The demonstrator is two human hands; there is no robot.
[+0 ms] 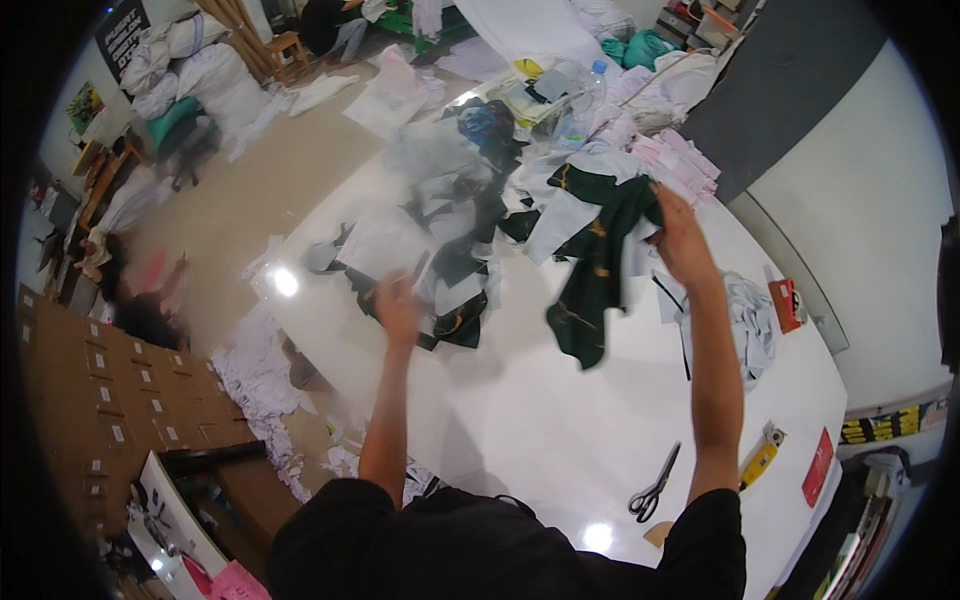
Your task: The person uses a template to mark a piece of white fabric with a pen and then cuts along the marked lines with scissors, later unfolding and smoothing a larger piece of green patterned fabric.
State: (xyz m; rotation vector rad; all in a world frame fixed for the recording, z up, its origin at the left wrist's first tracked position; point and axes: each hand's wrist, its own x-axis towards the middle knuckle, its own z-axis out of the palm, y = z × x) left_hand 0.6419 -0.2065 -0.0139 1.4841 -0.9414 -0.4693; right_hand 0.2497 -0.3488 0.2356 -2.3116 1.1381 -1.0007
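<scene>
Head view: a dark green fabric piece (pixel 592 270) with thin gold markings hangs in the air above the white table (pixel 520 420), lifted clear of the surface. The right hand (pixel 680 238) pinches it at its upper edge together with a white fabric layer (pixel 560 222); the fingers are closed on the cloth. The lower end droops and folds on itself, so it reads as light, limp and non-slippery, not fragile. Judgement: best taken at an edge or corner, since the middle would bunch.

The left hand (pixel 398 305) is raised over the table, blurred; I cannot tell whether it grips anything, though it sits just beside loose white and green cut pieces (pixel 440 270).

Behind lies a larger heap of mixed scraps (pixel 510 140), with a stack of pink cloth (pixel 685 165) to its right. Near the table's front edge: black-handled scissors (pixel 652 485), a yellow utility knife (pixel 760 460), and a red flat item (pixel 817 467). White offcuts (pixel 255 385) litter the floor on the left.
</scene>
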